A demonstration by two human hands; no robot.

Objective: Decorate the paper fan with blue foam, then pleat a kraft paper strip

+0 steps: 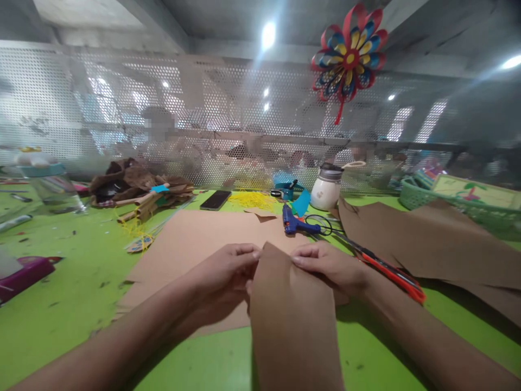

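Observation:
A long strip of brown kraft paper [295,320] runs from my fingers down past the bottom of the view. At its far left corner my left hand [230,277] pinches the edge, fingers partly hidden behind the sheet. My right hand [328,263] grips the far right edge, thumb on top. The paper bends slightly between the two. Beneath my hands lie flat, lighter brown sheets [203,233]. Just beyond them rests a blue glue gun [299,224] with a dark cable. A red-orange utility knife [393,274] lies beside my right wrist.
Crumpled brown paper [130,182] and rolled tubes [148,205] sit at the left, near a water bottle [52,187] and purple tape dispenser [26,277]. A phone [215,200], white jar [326,187] and green basket [459,206] stand behind. Large brown paper [439,239] covers the right.

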